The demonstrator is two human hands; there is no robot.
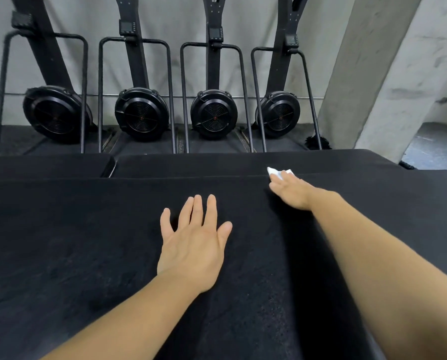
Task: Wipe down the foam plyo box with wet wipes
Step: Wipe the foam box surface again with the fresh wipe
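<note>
The black foam plyo box (87, 242) fills the lower half of the view, its top facing me. My left hand (193, 242) lies flat on the middle of the top with fingers spread and straight. Reaching to the far edge on the right, my right hand (291, 192) presses a white wet wipe (275, 173) against the box with straight fingers. Most of the wipe is hidden under those fingers.
More black foam boxes (191, 165) sit just behind, with a seam at the far left. Several black ski-type machines with round fans (141, 114) stand along the grey wall. A concrete pillar (378, 74) rises at the right, with grey floor (435, 149) beside it.
</note>
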